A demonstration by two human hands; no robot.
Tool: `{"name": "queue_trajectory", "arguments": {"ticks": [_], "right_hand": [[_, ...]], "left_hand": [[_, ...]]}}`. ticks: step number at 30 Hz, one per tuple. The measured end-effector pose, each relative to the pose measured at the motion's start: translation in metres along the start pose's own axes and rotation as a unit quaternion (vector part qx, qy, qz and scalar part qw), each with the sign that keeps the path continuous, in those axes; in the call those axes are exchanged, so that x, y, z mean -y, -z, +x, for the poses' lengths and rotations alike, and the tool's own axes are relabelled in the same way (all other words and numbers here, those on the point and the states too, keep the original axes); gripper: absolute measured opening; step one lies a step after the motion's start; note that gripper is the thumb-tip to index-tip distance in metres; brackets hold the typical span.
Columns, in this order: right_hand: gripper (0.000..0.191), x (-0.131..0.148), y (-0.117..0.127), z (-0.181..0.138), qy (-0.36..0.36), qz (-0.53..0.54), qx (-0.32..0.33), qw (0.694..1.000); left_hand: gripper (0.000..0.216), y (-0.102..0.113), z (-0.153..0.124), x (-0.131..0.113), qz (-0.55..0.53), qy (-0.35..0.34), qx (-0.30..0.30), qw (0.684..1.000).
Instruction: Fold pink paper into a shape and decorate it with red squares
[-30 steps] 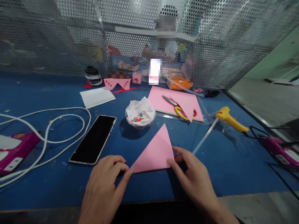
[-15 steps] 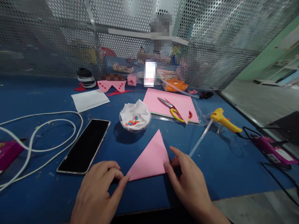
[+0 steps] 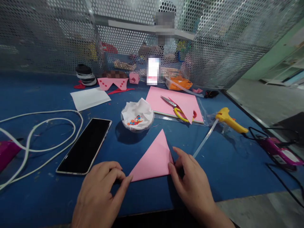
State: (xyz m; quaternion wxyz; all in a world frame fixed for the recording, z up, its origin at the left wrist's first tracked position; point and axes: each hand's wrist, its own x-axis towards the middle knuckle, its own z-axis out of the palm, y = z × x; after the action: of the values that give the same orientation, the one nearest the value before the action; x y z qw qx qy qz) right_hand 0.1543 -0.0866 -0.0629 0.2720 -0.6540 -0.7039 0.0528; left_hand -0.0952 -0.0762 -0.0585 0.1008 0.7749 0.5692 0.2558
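A pink paper folded into a triangle [image 3: 154, 158] lies flat on the blue table [image 3: 232, 164] near the front edge. My left hand [image 3: 99, 193] pinches its left corner, fingers curled. My right hand [image 3: 190, 183] pinches the right corner with thumb and forefinger. Both hands rest on the table with the triangle between them.
A black phone [image 3: 84, 147] lies to the left beside white cables [image 3: 42, 139]. A bowl with tissue and coloured bits [image 3: 137, 117] stands behind the triangle. Pink sheets with scissors [image 3: 177, 109], a yellow glue gun [image 3: 229, 120] and a perforated metal screen [image 3: 47, 38] lie beyond.
The hands and triangle keep the same grip. The view has shifted slightly to the right and forward, so table items sit a little further left in frame.
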Motion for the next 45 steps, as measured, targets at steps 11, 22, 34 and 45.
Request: {"name": "queue_trajectory", "arguments": {"ticks": [11,22,34,45], "right_hand": [[0.037,0.000,0.002,0.001,0.003,0.002,0.004,1.000],[0.037,0.000,0.003,0.003,0.000,-0.014,0.014,1.000],[0.038,0.000,0.002,0.003,-0.005,-0.029,0.027,0.999],[0.038,-0.001,0.000,0.002,0.003,-0.024,0.016,1.000]], "left_hand": [[0.028,0.002,0.001,-0.006,0.000,-0.003,-0.016,1.000],[0.028,0.002,0.001,-0.008,0.002,-0.006,-0.020,1.000],[0.027,0.007,-0.002,-0.004,-0.020,-0.005,-0.011,1.000],[0.055,0.008,-0.002,-0.015,0.089,-0.112,-0.044,0.989]]}}
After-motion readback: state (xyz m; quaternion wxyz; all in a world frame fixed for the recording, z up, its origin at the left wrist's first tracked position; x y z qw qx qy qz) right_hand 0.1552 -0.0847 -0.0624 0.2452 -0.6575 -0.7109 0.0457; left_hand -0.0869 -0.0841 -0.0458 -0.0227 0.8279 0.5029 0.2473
